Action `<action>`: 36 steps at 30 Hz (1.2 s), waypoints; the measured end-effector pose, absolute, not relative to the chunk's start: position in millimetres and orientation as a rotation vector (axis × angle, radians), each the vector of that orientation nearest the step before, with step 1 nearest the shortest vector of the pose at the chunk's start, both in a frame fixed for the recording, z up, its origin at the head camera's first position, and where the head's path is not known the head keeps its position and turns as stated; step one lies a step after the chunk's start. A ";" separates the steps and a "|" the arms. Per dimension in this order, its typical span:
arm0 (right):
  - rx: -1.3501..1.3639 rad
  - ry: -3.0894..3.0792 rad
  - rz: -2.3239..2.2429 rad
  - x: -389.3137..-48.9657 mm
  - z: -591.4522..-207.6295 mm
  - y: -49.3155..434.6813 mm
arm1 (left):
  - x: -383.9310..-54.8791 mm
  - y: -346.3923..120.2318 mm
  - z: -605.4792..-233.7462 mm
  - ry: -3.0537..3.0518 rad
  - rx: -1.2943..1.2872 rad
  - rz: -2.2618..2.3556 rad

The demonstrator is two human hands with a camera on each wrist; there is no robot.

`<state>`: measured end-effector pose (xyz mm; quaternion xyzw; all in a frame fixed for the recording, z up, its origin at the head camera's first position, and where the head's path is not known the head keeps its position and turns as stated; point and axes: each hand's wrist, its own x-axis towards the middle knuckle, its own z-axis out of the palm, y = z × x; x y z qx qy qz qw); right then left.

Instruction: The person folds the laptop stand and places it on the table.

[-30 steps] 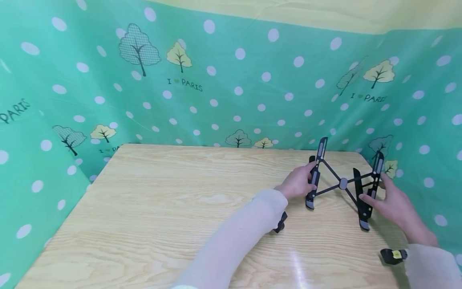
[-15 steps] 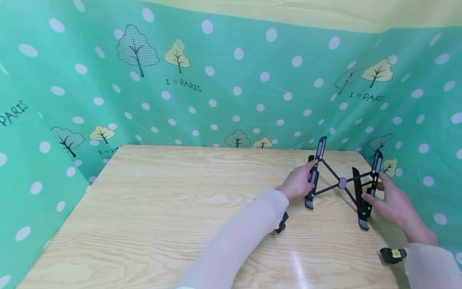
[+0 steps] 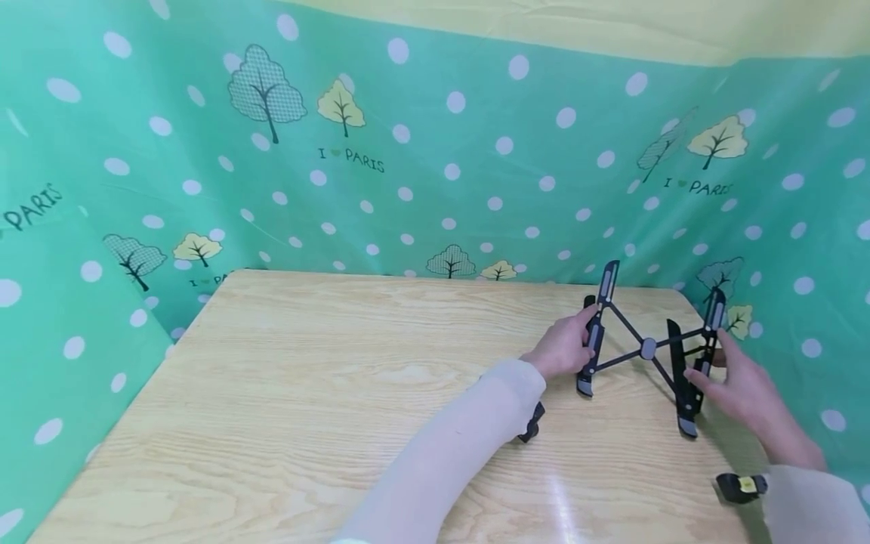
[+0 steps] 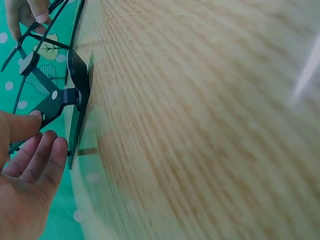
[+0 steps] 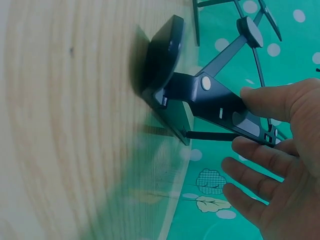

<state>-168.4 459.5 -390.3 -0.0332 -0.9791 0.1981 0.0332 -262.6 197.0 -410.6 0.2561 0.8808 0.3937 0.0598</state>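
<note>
A black folding laptop stand [image 3: 648, 348] stands unfolded at the right rear of the wooden table, its crossed bars meeting at a round hub between two sloping side arms. My left hand [image 3: 560, 346] pinches the left side arm between thumb and fingers. On the other side, my right hand [image 3: 744, 381] holds the right side arm, thumb on the inner face and fingers behind it. Close up in the left wrist view, the hooked front lip [image 4: 78, 72] sits low by the tabletop. The right wrist view shows the matching lip [image 5: 165, 52] and a slotted arm [image 5: 215, 102] under my thumb.
A green dotted cloth [image 3: 381, 219] with printed trees hangs behind the table and along both sides. The wooden tabletop [image 3: 306, 393] stretches left of the stand. Black wrist devices show at the left cuff [image 3: 532, 423] and the right cuff [image 3: 739, 487].
The view shifts slightly with the head. Both hands keep their hold on the laptop stand, which stays in place.
</note>
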 end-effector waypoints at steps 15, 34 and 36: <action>-0.083 -3.012 0.613 -171.1 -393.6 457.3 | -264.0 191.2 -411.0 2.666 0.768 1.160; -0.078 -3.032 0.623 -169.7 -389.6 444.8 | -267.0 180.2 -416.4 2.618 0.770 1.228; -0.081 -3.033 0.643 -169.5 -389.5 443.5 | -266.4 178.7 -416.3 2.619 0.778 1.230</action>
